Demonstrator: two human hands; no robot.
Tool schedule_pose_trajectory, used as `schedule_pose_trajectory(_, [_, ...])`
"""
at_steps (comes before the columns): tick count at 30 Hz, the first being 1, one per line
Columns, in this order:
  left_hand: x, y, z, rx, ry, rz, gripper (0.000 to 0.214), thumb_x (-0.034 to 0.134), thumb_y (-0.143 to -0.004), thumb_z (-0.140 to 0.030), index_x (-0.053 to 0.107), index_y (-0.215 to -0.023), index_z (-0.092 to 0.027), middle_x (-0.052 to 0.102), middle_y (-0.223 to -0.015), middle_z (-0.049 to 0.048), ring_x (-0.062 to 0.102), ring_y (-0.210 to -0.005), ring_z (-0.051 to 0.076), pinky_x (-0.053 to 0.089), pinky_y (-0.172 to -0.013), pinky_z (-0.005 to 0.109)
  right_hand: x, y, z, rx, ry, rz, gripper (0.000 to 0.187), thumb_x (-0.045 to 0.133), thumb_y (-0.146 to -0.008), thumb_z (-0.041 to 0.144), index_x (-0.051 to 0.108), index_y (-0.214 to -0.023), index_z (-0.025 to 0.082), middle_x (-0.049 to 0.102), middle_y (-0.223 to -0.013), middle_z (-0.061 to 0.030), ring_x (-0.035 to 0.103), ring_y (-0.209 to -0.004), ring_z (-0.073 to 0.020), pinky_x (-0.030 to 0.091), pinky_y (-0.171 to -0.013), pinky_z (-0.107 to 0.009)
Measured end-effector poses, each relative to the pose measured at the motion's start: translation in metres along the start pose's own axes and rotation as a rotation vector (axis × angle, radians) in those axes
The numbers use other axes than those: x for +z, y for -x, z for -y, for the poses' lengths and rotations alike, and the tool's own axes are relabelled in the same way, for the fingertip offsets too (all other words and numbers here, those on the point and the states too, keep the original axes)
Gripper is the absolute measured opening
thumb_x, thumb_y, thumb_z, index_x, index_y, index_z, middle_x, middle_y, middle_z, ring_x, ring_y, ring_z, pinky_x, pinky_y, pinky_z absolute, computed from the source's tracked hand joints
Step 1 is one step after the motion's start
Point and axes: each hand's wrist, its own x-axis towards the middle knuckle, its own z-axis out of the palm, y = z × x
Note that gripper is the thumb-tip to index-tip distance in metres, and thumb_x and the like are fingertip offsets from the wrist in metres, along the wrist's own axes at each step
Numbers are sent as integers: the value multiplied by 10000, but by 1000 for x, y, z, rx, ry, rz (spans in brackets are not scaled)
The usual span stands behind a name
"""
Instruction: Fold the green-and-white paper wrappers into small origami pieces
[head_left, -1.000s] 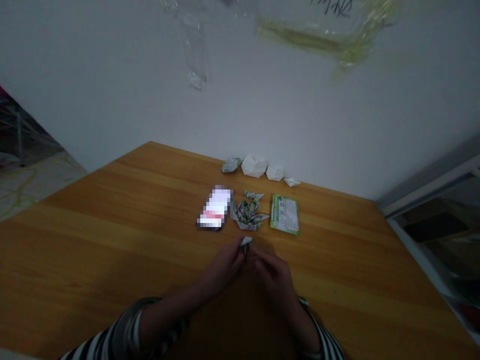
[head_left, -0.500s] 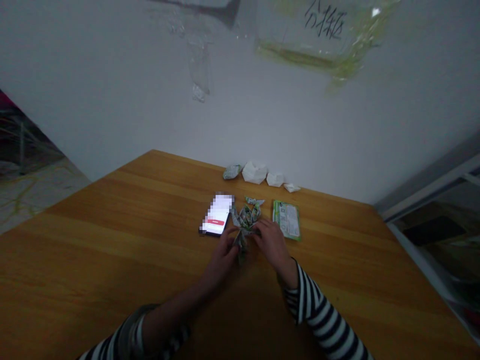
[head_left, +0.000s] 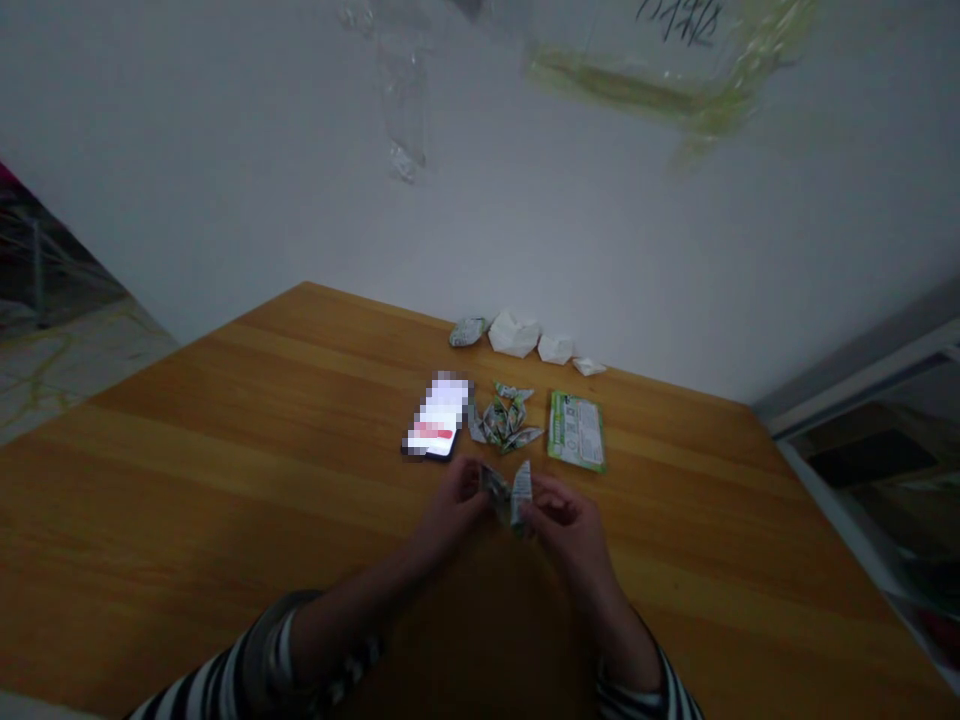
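Left hand [head_left: 452, 503] pinches a dark folded piece [head_left: 493, 483], right hand [head_left: 570, 520] a pale printed piece [head_left: 521, 490], near the folded-paper pile [head_left: 495, 422] on the table [head_left: 262, 450].

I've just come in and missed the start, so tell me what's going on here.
Someone in black and white striped sleeves is working over a brown wooden table. The left hand pinches a dark, folded printed paper piece, the right hand a pale, pointed printed paper piece; whether they join is unclear. Beyond lies a loose cluster of green and white folded papers, between a dark phone with a lit screen and a flat, rectangular green and white packet.
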Motion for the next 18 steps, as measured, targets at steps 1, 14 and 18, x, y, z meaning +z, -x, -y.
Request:
schedule_pose_trajectory(1, [0, 1, 0, 7, -4, 2, 251, 618, -760, -255, 445, -936, -207, 612, -872, 18, 615, -774, 163, 481, -670, 278, 3, 3, 1, -3, 6, -2, 302, 753, -677, 274, 678, -945, 158, 652, -584, 27, 585, -480, -113, 428, -454, -200])
schedule_pose_trajectory(14, [3, 11, -16, 106, -394, 53, 366, 556, -840, -401, 635, -1128, -190, 715, -1031, 62, 662, -880, 225, 529, -798, 352, -23, -2, 3, 61, -181, -188, 264, 728, -715, 340, 669, -918, 182, 705, -794, -38, 624, -621, -143, 460, -524, -215])
schedule_pose_trajectory(18, [3, 13, -17, 133, -449, 61, 390, 525, -861, -398, 617, -1175, -186, 711, -1051, 65, 655, -884, 218, 514, -801, 322, -27, -3, 7, -97, 69, -230, 160, 737, -708, 282, 688, -816, 175, 681, -669, 1, 585, -575, -124, 448, -551, -218])
